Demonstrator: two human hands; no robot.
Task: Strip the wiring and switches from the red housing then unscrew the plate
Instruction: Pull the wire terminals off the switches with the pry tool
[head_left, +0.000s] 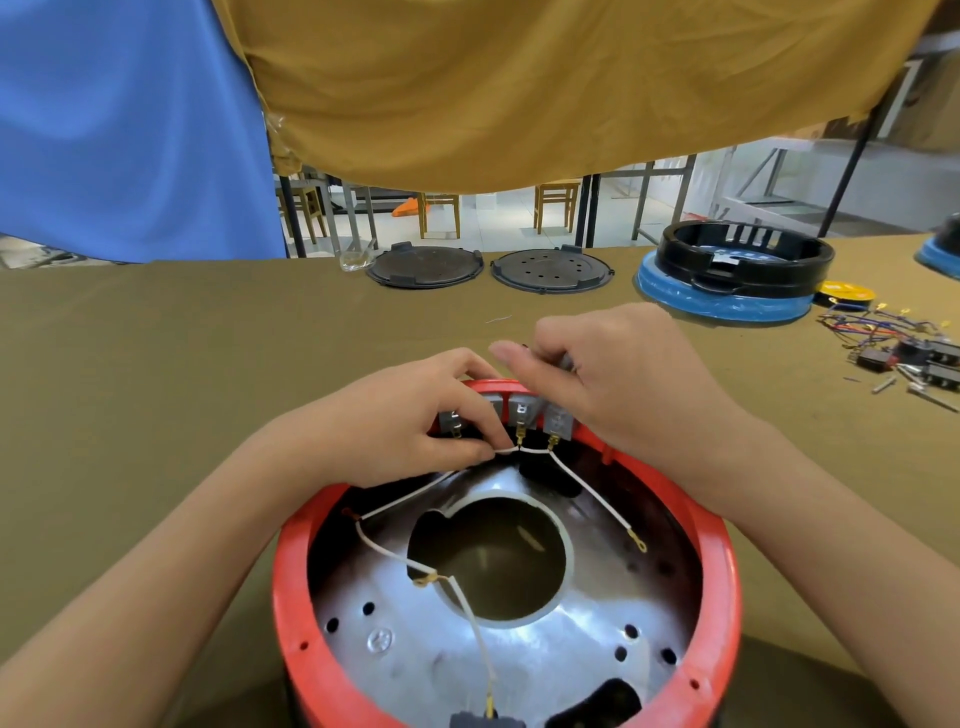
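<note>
The round red housing lies open side up right in front of me. Inside is a silver metal plate with a large round hole. White wires with brass terminals run across it. Several grey switches sit in a row at the far rim. My left hand reaches inside and pinches a white wire just below the middle switch. My right hand rests over the far rim, its fingers curled round the outer side of the switches.
Two dark round discs lie at the table's far edge. A black ring on a blue base stands at the back right. Loose coloured wires, switches and screws are piled at the right. Blue and mustard cloths hang behind.
</note>
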